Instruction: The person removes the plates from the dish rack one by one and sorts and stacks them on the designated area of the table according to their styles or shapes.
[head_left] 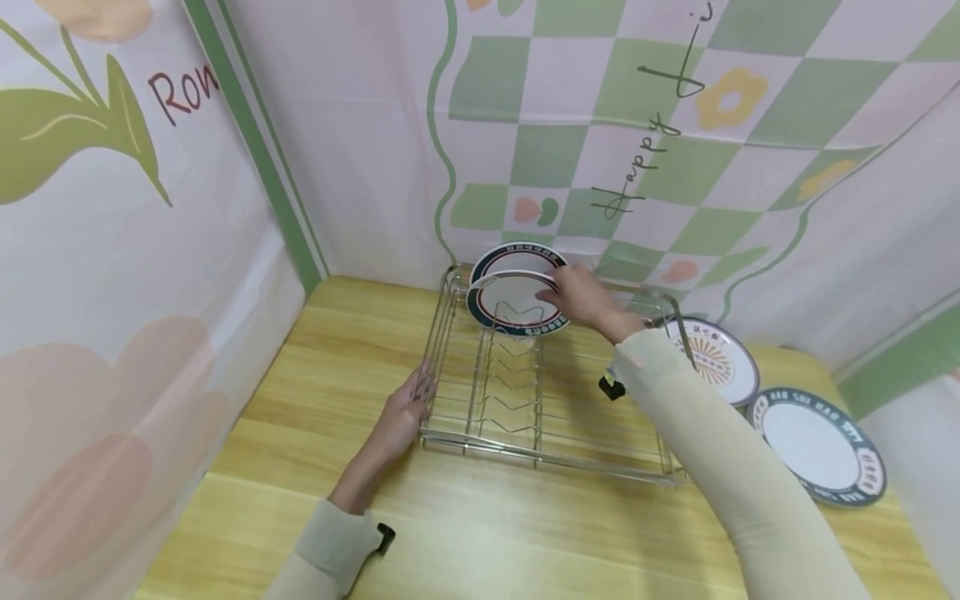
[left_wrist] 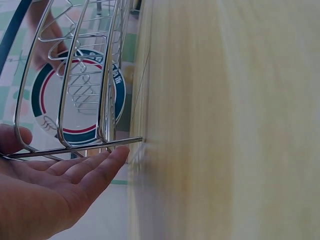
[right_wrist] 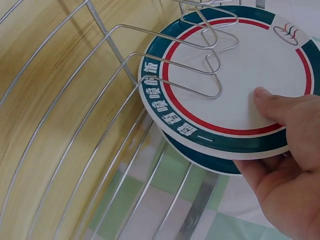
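Note:
A wire dish rack (head_left: 537, 457) stands on the wooden table. My right hand (head_left: 583, 297) pinches a round white plate (head_left: 525, 288) with a dark green rim and red ring by its right edge. In the right wrist view, the thumb presses on the plate's face and the fingers lie behind it. The plate is upright among the rack's wire dividers. A similar plate (head_left: 517, 258) stands just behind it, mostly hidden. My left hand (head_left: 397, 417) holds the rack's left side; in the left wrist view, the thumb (left_wrist: 15, 139) is over the wires and the fingers stretch underneath.
Right of the rack, a plate with an orange sunburst (head_left: 708, 362) leans against the wall cloth. Nearer lies a plate with a lettered grey-green rim (head_left: 808, 450). Printed cloth (head_left: 360, 167) hangs behind and beside the table (head_left: 465, 533).

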